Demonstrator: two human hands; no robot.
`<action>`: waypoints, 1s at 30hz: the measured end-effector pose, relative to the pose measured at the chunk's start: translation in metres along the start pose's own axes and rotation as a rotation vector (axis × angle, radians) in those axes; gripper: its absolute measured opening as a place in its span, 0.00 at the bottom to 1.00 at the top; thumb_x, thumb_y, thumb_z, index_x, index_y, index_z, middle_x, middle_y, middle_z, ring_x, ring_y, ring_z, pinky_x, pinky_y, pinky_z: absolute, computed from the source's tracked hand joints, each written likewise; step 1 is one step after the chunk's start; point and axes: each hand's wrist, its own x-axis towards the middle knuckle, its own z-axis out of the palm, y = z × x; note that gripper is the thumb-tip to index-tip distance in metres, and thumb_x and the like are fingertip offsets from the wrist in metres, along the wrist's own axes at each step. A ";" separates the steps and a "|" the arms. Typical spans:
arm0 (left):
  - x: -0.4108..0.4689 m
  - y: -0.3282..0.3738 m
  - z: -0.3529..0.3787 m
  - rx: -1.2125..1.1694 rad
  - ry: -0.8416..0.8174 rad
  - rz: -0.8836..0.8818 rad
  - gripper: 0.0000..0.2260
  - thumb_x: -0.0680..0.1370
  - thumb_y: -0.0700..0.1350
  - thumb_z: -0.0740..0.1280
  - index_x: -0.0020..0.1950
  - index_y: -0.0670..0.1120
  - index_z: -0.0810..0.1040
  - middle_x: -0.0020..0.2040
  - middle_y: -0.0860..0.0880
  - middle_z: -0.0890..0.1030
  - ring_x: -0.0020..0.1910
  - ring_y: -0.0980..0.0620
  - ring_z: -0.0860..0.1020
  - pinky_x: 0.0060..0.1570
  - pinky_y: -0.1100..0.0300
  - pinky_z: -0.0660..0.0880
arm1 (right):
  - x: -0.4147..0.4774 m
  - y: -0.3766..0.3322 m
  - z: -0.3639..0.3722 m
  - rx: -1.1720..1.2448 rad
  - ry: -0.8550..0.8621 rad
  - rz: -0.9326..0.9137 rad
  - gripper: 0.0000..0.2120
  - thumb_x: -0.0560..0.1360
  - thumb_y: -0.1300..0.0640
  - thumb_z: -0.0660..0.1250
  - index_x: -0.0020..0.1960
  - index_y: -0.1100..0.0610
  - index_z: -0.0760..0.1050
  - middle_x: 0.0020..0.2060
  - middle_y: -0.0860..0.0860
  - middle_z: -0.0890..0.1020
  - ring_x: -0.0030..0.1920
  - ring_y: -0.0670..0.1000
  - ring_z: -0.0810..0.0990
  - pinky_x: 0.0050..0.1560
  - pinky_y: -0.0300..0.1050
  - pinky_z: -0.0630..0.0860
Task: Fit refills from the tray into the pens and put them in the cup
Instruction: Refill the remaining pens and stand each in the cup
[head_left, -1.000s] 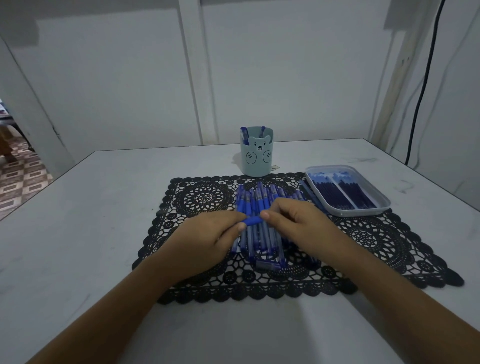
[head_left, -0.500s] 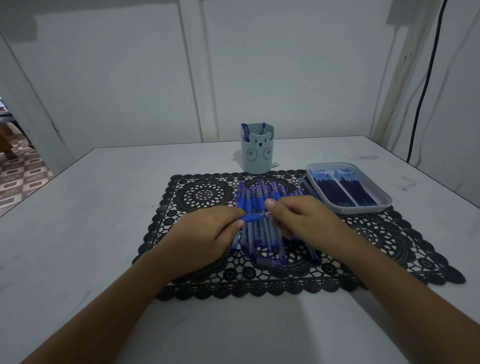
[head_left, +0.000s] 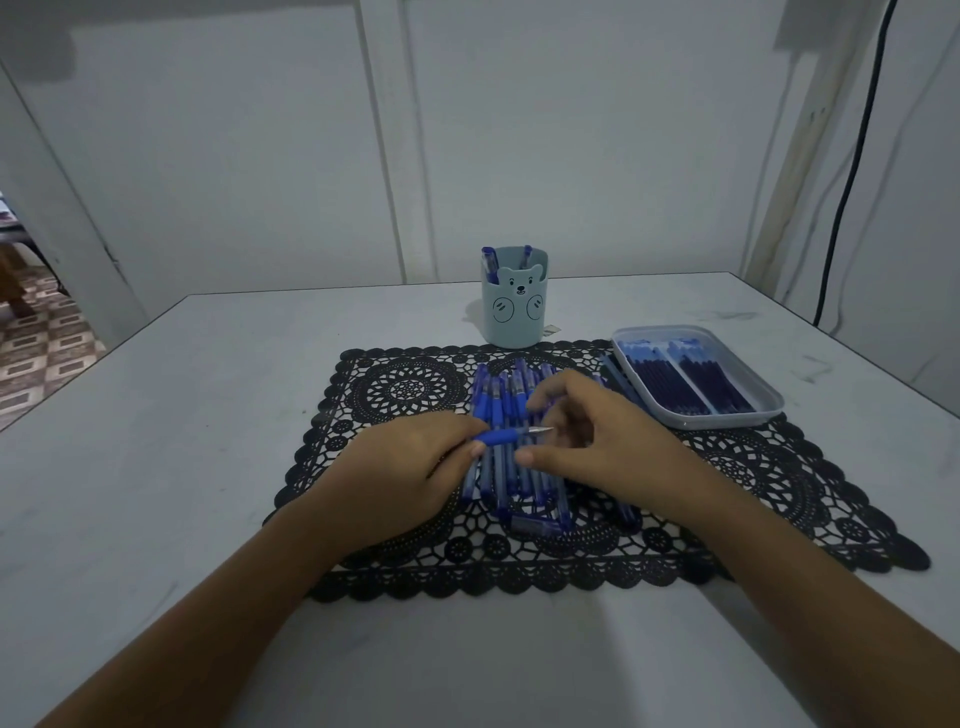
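A: Step in hand, head view?
B: Looks like refill fitting. Left hand (head_left: 405, 467) curled, pinching pen (head_left: 501, 435) by its blue grip at centre frame, above the pile of pens (head_left: 496, 402); right hand (head_left: 597, 441) loosely open around the tip, gripping nothing visible.
A: Next?
B: Probably calls for seating the tip, then a carry to the cup (head_left: 514, 312), upper centre. Refills (head_left: 685, 382) in the tray (head_left: 769, 402), right.
A: Writing?
B: None legible; just a bear face.

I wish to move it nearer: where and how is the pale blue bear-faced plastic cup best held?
Take the pale blue bear-faced plastic cup round its middle wall, coming from the side. It stands upright and round, and blue pens stick out of its top, so a grasp from above would probably hit them.
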 end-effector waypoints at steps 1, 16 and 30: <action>0.000 0.000 0.000 -0.002 0.001 -0.001 0.22 0.76 0.56 0.49 0.57 0.49 0.77 0.43 0.58 0.78 0.41 0.63 0.71 0.37 0.76 0.65 | 0.000 0.000 0.001 -0.002 0.017 0.006 0.11 0.68 0.46 0.70 0.45 0.48 0.72 0.31 0.44 0.74 0.31 0.42 0.72 0.35 0.37 0.71; 0.002 -0.007 -0.008 0.057 -0.036 -0.141 0.11 0.79 0.50 0.58 0.58 0.52 0.76 0.34 0.63 0.71 0.38 0.69 0.71 0.30 0.71 0.60 | 0.004 0.002 -0.010 0.012 0.146 0.036 0.04 0.74 0.60 0.66 0.43 0.52 0.74 0.35 0.49 0.78 0.33 0.44 0.77 0.34 0.34 0.73; -0.001 -0.006 -0.002 0.156 -0.009 0.069 0.18 0.78 0.58 0.48 0.67 0.65 0.62 0.45 0.56 0.81 0.40 0.59 0.78 0.35 0.59 0.77 | 0.001 -0.002 0.001 -0.017 0.069 -0.034 0.04 0.73 0.56 0.68 0.42 0.48 0.77 0.30 0.44 0.75 0.31 0.40 0.72 0.36 0.34 0.73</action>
